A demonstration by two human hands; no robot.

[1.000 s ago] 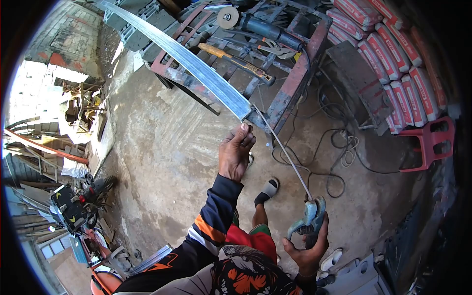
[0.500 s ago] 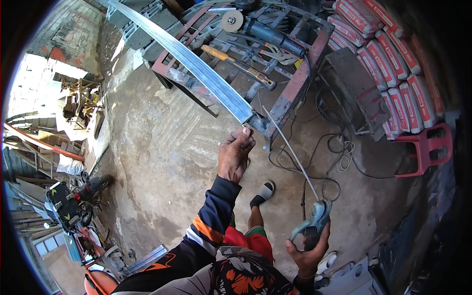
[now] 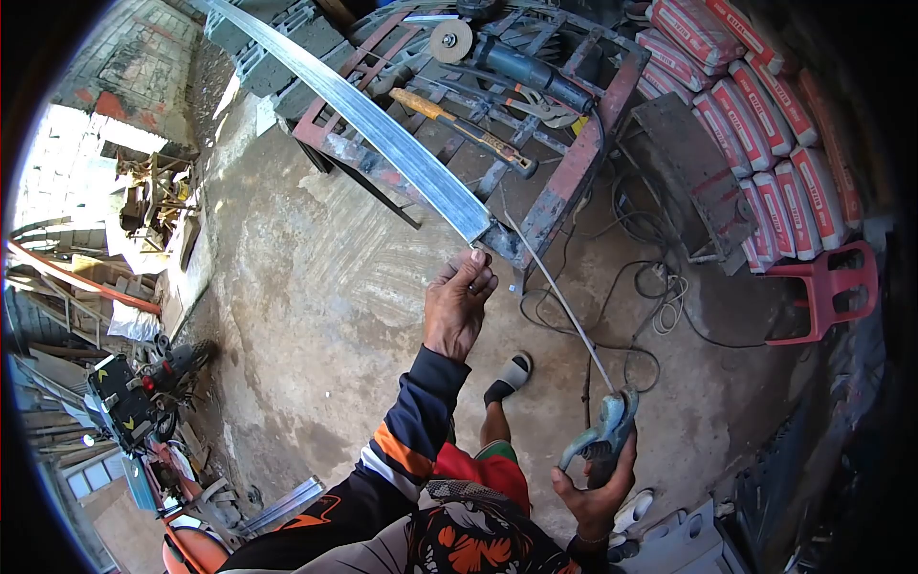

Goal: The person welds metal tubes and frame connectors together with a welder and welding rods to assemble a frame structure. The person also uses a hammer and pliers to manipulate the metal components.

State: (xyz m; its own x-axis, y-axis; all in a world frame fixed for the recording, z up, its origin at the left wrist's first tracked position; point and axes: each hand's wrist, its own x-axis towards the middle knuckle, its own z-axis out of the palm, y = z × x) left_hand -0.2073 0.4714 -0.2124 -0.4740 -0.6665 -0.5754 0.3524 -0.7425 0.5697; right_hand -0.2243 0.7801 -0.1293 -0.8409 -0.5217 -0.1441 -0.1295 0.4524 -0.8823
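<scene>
My right hand (image 3: 612, 488) grips a worn blue-green welding electrode holder (image 3: 600, 435) low on the right. A long thin welding rod (image 3: 559, 301) is clamped in it and slants up to the left, its tip near the table corner. My left hand (image 3: 461, 308) is closed in a pinch just below the near end of a long silvery metal bar (image 3: 387, 139). Something tiny shows at those fingertips, too small to name. The bar lies across a rusty metal frame table (image 3: 574, 177) and reaches to the upper left.
On the table lie a hammer (image 3: 464, 132) with an orange-and-black handle, an angle grinder (image 3: 531, 72) and pliers (image 3: 543, 110). Cables (image 3: 612, 340) loop over the floor to the right. Stacked bags (image 3: 770, 115), a metal trough (image 3: 684, 182) and a red plastic chair (image 3: 827, 292) stand beyond.
The welding rod's tip has shifted slightly left, and my right hand with the electrode holder has moved slightly left too. My left hand stays at the bar's end.
</scene>
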